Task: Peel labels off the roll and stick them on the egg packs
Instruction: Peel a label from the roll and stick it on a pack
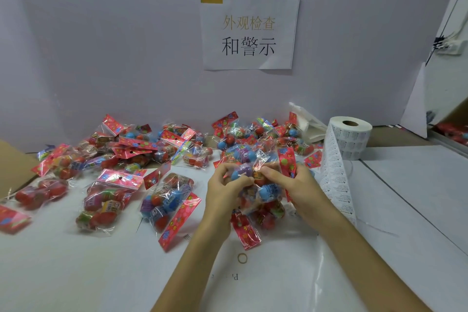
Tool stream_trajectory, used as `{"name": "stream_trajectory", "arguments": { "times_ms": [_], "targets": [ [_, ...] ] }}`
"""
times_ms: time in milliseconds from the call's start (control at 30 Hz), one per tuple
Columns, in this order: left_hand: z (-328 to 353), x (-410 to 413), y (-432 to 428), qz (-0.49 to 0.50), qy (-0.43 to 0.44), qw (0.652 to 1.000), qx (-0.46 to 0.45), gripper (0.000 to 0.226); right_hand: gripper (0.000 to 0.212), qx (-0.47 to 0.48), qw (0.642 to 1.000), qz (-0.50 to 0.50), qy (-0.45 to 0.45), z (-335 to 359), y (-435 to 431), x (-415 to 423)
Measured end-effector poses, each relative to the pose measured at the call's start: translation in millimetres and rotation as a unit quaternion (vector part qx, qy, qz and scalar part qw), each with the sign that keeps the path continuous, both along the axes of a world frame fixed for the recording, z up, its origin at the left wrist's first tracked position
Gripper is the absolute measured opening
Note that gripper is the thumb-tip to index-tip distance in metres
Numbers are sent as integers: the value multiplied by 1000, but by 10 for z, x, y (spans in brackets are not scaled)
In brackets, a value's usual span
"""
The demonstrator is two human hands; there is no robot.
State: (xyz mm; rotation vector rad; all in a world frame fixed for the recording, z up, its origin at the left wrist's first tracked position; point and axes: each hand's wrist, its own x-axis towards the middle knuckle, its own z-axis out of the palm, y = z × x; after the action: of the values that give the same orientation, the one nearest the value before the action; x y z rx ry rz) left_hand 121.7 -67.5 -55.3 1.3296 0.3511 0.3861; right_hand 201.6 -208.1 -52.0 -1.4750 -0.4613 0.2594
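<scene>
Left hand (225, 189) and right hand (291, 185) both pinch one egg pack (260, 192), fingers curled on crinkly film. Light, slippery, eggs shift inside. Probably best gripped by the stiff red header.

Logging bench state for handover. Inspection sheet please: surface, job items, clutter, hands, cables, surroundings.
Surface: white table, glossy near the front.
Job's things: egg packs strewn across back and left; label roll upright at right, its strip trailing toward the person.
Clutter: rubber band near the front; white bag behind the packs.
Hands: left hand and right hand both grip one held pack.
Cables: black cable and socket strip on the right wall.
Surroundings: paper sign on the back wall; cardboard at left.
</scene>
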Motion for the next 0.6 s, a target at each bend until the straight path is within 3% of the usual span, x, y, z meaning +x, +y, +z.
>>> {"name": "stream_trajectory", "arguments": {
  "times_ms": [100, 167, 400, 600],
  "targets": [
    [8, -5, -29, -29, -23, 999, -4, 39, 45, 30, 999, -26, 11, -8, -33, 49],
    [17, -1, -47, -41, -25, 999, -2, 48, 44, 42, 999, -31, 15, -15, -53, 73],
    [20, 6, 5, -39, -11, 999, -1, 28, 38, 41, 999, -16, 8, -21, -47, 66],
    [26, 17, -10, 45, -20, 998, 34, 14, 24, 29, 999, 11, 11, 0, -27, 58]
  ]
}}
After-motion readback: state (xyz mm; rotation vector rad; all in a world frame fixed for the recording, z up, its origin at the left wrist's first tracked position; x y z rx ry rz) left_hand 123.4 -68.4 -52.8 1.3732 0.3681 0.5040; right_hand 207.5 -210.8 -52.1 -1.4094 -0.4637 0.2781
